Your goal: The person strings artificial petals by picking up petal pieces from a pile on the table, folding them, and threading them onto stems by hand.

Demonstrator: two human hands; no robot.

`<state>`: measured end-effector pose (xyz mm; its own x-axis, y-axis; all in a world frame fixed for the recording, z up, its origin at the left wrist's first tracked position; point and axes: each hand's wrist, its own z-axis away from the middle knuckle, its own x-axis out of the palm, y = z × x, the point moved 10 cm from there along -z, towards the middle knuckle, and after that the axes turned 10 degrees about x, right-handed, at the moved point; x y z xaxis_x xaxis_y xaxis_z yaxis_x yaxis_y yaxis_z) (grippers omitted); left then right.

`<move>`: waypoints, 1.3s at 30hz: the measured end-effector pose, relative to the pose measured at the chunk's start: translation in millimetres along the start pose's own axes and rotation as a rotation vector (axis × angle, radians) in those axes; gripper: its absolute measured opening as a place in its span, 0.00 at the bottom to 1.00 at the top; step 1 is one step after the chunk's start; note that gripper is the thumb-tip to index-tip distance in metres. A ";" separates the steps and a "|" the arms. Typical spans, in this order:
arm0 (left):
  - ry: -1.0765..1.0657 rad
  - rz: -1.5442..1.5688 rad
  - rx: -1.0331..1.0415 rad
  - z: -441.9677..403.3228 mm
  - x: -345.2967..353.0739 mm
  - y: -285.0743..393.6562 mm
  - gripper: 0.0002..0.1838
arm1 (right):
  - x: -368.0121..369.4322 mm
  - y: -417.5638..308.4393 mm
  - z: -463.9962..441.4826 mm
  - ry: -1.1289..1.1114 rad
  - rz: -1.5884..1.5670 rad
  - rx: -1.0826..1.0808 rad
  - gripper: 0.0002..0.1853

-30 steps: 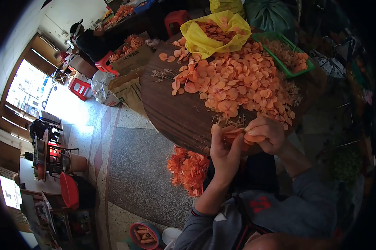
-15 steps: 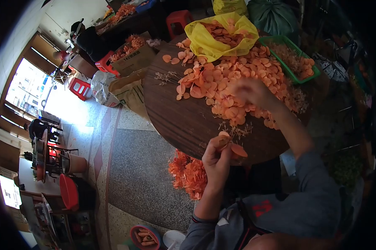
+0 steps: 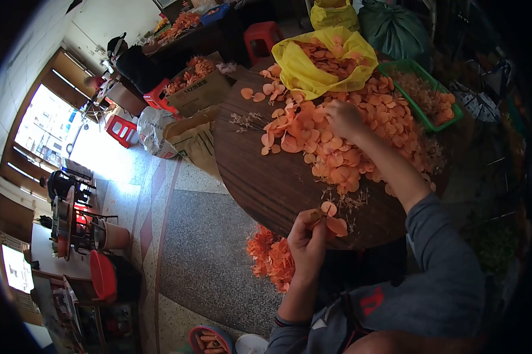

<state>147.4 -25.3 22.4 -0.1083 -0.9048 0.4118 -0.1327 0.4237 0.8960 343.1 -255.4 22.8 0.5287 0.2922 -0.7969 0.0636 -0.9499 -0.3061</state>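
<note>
My left hand (image 3: pixel 307 242) is closed in a pinch at the table's near edge. It grips a small sprig with rounded orange petals (image 3: pixel 336 226) sticking out past the fingertips. Farther off, my right hand (image 3: pixel 344 120) reaches into a broad heap of loose orange petals (image 3: pixel 339 156), its fingers bent together; what lies between them is hidden. Just beyond that hand, a yellow plastic bag (image 3: pixel 289 71) stands open with more petals inside. Thin bare twigs (image 3: pixel 345 200) lie between the heap and my left hand.
The round brown table (image 3: pixel 248 171) carries a green basket (image 3: pixel 410 88) of twigs and petals at right. An orange bunch (image 3: pixel 272 259) hangs below its edge. Beyond stand a cardboard box (image 3: pixel 198 97), a woven sack (image 3: pixel 195 138) and red stools (image 3: pixel 121 130). A person (image 3: pixel 133 65) sits at the back.
My right hand has moved away from me and slightly left, deeper over the heap, and its fingers have drawn together. My left hand keeps its grip. The view has shifted a little.
</note>
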 end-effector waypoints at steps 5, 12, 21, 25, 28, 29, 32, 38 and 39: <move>-0.035 -0.248 0.258 -16.4 -2.9 20.7 0.02 | -49.2 15.9 -11.2 0.007 -0.272 0.118 0.07; -0.204 -0.733 0.561 -26.2 36.9 53.6 0.01 | -50.4 -37.0 65.4 -0.650 -1.106 0.289 0.06; -0.336 -0.471 0.194 -28.8 48.3 10.3 0.03 | -57.8 -68.4 140.7 -0.968 -1.124 0.354 0.06; -0.179 -0.275 0.103 -24.7 41.0 16.9 0.07 | -101.7 -75.5 137.8 -0.769 -1.438 0.471 0.10; -0.110 -0.208 0.011 -24.8 35.3 18.3 0.08 | -124.9 -81.6 137.7 -0.561 -1.367 0.391 0.12; -0.099 -0.203 0.012 -25.2 34.4 16.5 0.08 | -125.1 -82.4 137.5 -0.540 -1.330 0.373 0.12; -0.095 -0.198 -0.003 -22.9 38.0 19.6 0.08 | -123.4 -79.0 132.3 -0.486 -1.257 0.341 0.10; -0.121 -0.212 0.112 -21.9 42.1 27.6 0.07 | -124.4 -81.8 128.6 -0.443 -1.230 0.381 0.08; -0.117 -0.210 0.125 -21.6 42.1 27.8 0.07 | -124.8 -82.6 129.0 -0.440 -1.213 0.375 0.08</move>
<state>160.5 -52.5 68.3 -0.1779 -0.9655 0.1904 -0.2841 0.2356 0.9294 162.7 -199.1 80.3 -0.0143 0.9999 -0.0015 0.0234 -0.0011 -0.9997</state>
